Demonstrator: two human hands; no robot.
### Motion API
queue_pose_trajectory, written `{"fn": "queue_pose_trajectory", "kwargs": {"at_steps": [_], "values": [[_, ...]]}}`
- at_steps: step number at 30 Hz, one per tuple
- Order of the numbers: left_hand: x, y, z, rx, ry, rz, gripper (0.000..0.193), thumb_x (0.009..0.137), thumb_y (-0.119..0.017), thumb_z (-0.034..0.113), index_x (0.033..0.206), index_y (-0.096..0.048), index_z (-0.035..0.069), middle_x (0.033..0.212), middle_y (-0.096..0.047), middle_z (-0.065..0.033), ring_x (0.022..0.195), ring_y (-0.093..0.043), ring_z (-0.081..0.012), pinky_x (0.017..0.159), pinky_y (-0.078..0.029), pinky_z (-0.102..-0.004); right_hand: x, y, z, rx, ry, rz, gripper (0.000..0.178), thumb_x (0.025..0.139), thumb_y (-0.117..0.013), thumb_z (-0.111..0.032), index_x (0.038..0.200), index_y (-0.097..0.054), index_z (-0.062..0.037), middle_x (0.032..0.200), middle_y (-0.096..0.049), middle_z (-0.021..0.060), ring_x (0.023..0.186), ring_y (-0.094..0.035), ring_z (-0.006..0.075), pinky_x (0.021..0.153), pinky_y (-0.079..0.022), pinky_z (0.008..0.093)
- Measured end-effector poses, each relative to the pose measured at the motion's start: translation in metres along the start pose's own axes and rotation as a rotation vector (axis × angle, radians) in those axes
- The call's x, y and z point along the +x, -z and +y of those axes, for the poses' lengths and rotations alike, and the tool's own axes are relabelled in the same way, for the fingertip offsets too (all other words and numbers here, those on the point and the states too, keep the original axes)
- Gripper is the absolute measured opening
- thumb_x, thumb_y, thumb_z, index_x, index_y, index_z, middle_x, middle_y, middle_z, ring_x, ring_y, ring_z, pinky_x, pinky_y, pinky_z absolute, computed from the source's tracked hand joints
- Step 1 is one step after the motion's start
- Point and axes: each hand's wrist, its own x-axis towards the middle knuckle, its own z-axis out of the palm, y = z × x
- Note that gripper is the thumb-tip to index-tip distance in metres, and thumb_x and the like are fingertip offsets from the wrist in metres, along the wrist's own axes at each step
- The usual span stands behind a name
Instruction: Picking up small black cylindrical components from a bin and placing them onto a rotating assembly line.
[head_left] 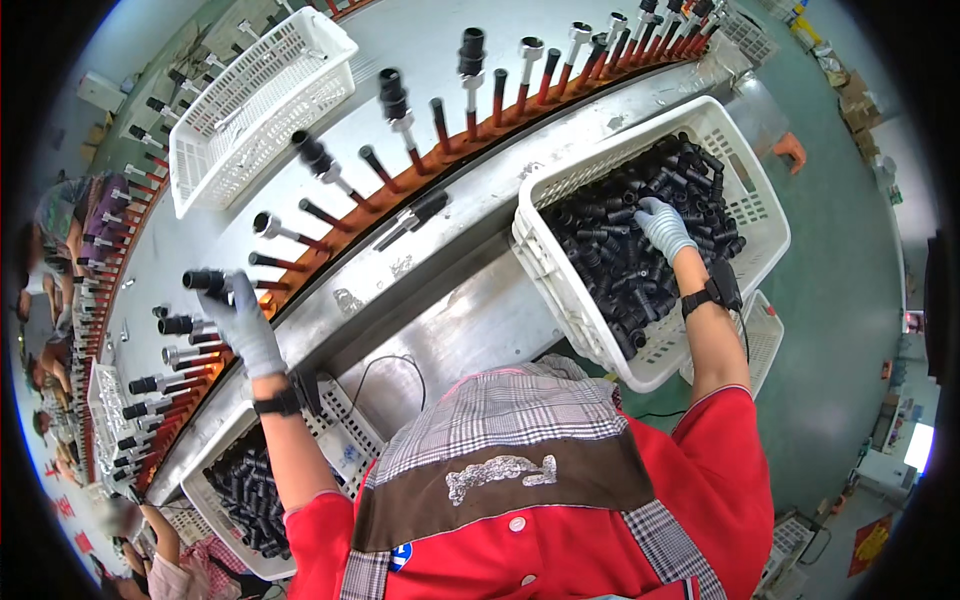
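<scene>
My left hand (245, 325), in a grey glove, has its fingers closed round the base of a black plastic pipe fitting (203, 280) on a post of the curved rack. My right hand (664, 228), in a striped glove, reaches into a white plastic basket (575, 305) heaped with black plastic pipe fittings (625, 265). Its fingers are bent together on the pile; what they hold, if anything, is hidden. Along the rack's orange-brown rail (440, 160) stand several dark red posts, some bare, others topped with metal sleeves and black fittings.
A loose black-and-metal fitting (412, 220) lies on the metal ledge. Another white basket (335, 70) stands on the table inside the curve. At lower left, a basket (215, 520) holds more black fittings. Other people work at the far left; another person's hand (790, 152) shows beyond the right basket.
</scene>
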Motion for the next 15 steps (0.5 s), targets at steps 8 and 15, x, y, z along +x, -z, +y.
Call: {"fn": "queue_pose_trajectory", "kwargs": {"at_steps": [8, 15], "values": [[-0.086, -0.017, -0.011, -0.028, 0.039, -0.045, 0.056, 0.090, -0.062, 0.014, 0.139, -0.038, -0.001, 0.135, -0.047, -0.0166, 0.121, -0.048, -0.0232, 0.104, -0.038, -0.0366, 0.012, -0.041, -0.032, -0.147, 0.262, 0.333, 0.038, 0.076, -0.066, -0.027, 0.109, -0.060, -0.0088, 0.114, -0.056, 0.0182, 0.104, -0.056, 0.0359, 0.089, -0.047, 0.0474], [-0.114, -0.062, 0.032, -0.016, -0.050, -0.257, 0.047, 0.088, -0.062, 0.009, 0.133, -0.048, 0.001, 0.125, -0.056, -0.0147, 0.113, -0.054, -0.0232, 0.098, -0.043, -0.0358, 0.000, -0.075, -0.056, -0.336, 0.434, 0.178, 0.040, 0.078, -0.067, -0.025, 0.110, -0.055, -0.0051, 0.110, -0.057, 0.0192, 0.102, -0.056, 0.0385, 0.085, -0.049, 0.0466]]}}
